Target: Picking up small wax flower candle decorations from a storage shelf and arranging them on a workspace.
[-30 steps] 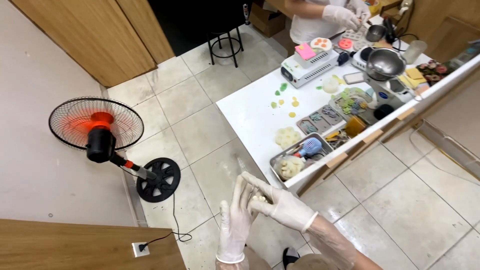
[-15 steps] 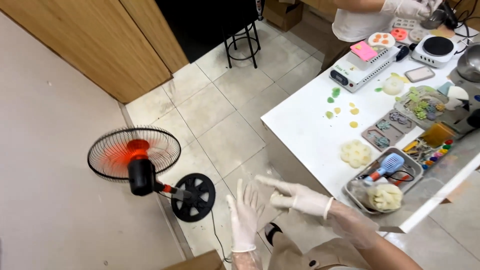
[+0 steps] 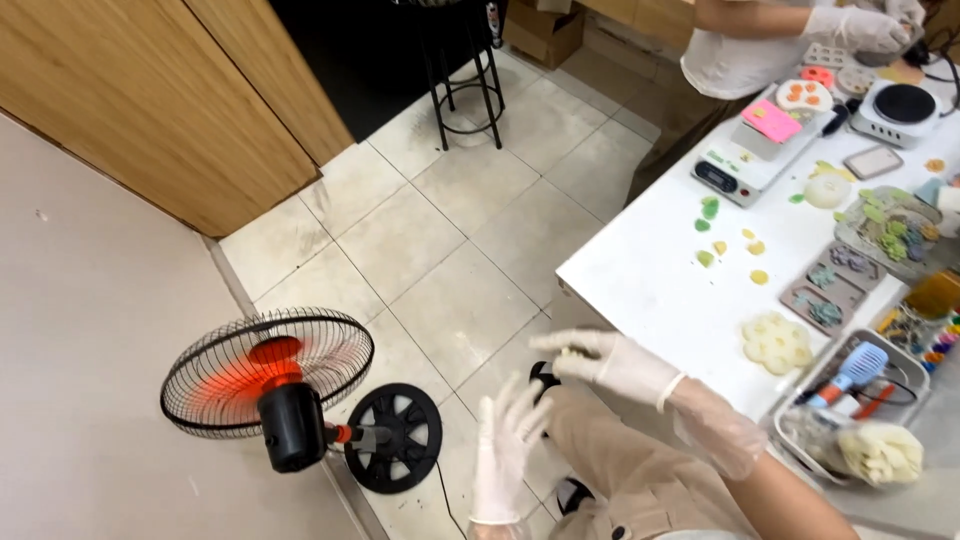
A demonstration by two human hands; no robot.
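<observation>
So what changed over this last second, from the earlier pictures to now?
The view swung left, so the white table slid to the right edge and the floor fan came nearer the middle. The gloved left hand and right hand drew slightly apart; the left is open with fingers spread, and the right pinches something small and pale. The fan, the table's moulds and the other person stayed put.

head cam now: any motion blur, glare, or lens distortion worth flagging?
Head view: left hand shows motion blur, its fingers smeared; right hand slightly soft. The fan and white table are fairly sharp. Lighting is even and soft, no hard shadows; mild glare on the floor tiles. Wide-angle tilt bends the wooden wall.
</observation>
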